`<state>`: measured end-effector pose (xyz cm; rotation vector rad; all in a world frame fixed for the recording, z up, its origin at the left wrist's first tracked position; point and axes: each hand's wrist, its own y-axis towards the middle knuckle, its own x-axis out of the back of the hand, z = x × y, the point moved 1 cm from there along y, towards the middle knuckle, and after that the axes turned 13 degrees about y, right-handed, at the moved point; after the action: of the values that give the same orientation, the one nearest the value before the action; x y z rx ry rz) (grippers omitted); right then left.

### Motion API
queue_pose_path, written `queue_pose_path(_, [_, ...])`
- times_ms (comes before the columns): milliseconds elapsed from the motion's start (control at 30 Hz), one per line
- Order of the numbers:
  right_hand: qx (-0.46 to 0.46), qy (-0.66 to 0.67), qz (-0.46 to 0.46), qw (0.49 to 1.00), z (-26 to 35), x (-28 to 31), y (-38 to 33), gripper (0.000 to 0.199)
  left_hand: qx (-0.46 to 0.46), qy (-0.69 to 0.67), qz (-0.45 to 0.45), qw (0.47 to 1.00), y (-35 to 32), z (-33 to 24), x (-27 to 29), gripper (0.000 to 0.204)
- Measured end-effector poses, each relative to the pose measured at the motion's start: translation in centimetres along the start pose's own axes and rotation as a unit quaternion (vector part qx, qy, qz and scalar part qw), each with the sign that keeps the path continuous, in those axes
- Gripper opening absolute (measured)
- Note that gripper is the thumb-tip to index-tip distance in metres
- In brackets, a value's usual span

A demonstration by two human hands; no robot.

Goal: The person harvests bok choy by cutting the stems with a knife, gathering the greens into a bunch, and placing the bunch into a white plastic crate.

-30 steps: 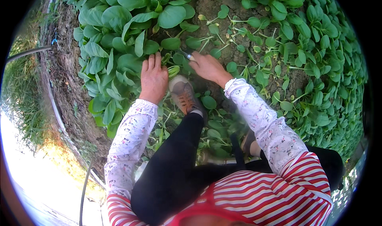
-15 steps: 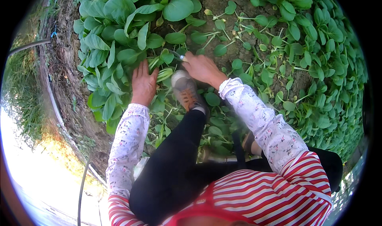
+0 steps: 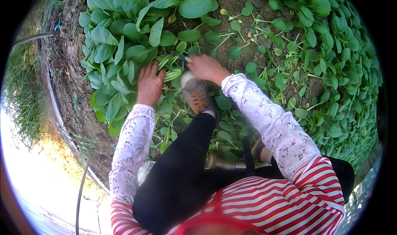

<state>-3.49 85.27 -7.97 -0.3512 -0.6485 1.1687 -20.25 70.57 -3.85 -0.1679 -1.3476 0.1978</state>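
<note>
My left hand (image 3: pixel 149 84) is closed around the leafy greens (image 3: pixel 138 53) at the left of the bed, its fingers partly hidden among the leaves. Beside its thumb, pale green stalks (image 3: pixel 170 71) stick out to the right. In my right hand (image 3: pixel 206 68) is a small knife (image 3: pixel 179 55); its dark blade points left, just above the stalk ends, and a pale part of the handle shows by my fingers. The knife tip is close to the greens; whether it touches them I cannot tell.
My shoe (image 3: pixel 195 95) stands right below the stalks, between my hands. Loose small leaves (image 3: pixel 234 51) lie scattered on bare soil (image 3: pixel 242 22). A dense stand of greens (image 3: pixel 343 111) fills the right side. Along the left runs a soil edge (image 3: pixel 70 82) with a dark hose (image 3: pixel 35 37).
The view has shifted a little, so the plants sit lower and further right. Against them, my right hand and the knife have moved slightly left and away from me. My left hand keeps its grip.
</note>
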Motion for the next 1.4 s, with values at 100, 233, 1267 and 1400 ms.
queue_pose_path(100, [-0.015, 0.001, 0.020, 1.000, 0.1, 0.2, -0.1, 0.034, 0.000, -0.008, 0.000, 1.000, -0.1, 0.0, -0.1, 0.034])
queue_pose_path(233, [-0.034, -0.005, 0.046, 0.998, -0.7, 0.0, -1.8, 0.035, 0.002, -0.012, -0.005, 1.000, -0.5, -0.3, -0.6, 0.033])
queue_pose_path(1267, [-0.045, 0.030, 0.036, 0.998, 1.7, -0.8, -0.9, 0.037, 0.071, 0.075, 0.055, 0.993, -0.5, -0.5, -0.1, 0.062])
queue_pose_path(1400, [-0.067, 0.036, 0.046, 0.996, 1.6, -0.7, -1.5, 0.039, 0.062, 0.118, 0.065, 0.989, -0.2, -0.5, -0.7, 0.056])
